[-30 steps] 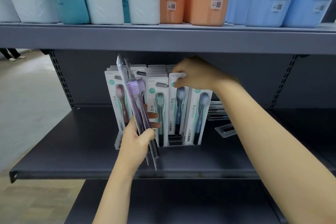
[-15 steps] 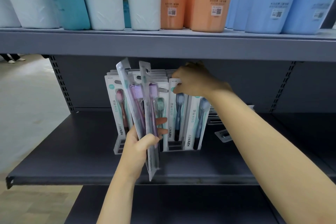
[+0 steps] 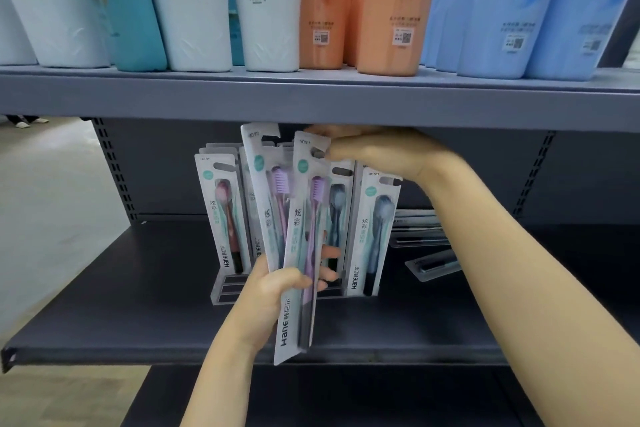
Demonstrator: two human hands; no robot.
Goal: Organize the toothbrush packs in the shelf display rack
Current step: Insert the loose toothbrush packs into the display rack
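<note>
Grey steel shelf (image 3: 104, 288) under a row of bottles (image 3: 194, 10), seen from my head. My left hand (image 3: 273, 291) has its grip closed round the lower ends of two purple packs (image 3: 298, 239), upright, heads up, fanned before the rack (image 3: 225, 288). My right hand (image 3: 377, 152) pinches the nearer pack's top edge. Packs look light, stiff and slick; best held by the card edges. More packs stand in the rack.

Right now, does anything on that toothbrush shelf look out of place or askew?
Yes. Several loose packs lie flat on the shelf right of the display rack, not standing in it. The rightmost racked pack leans outward.
</note>
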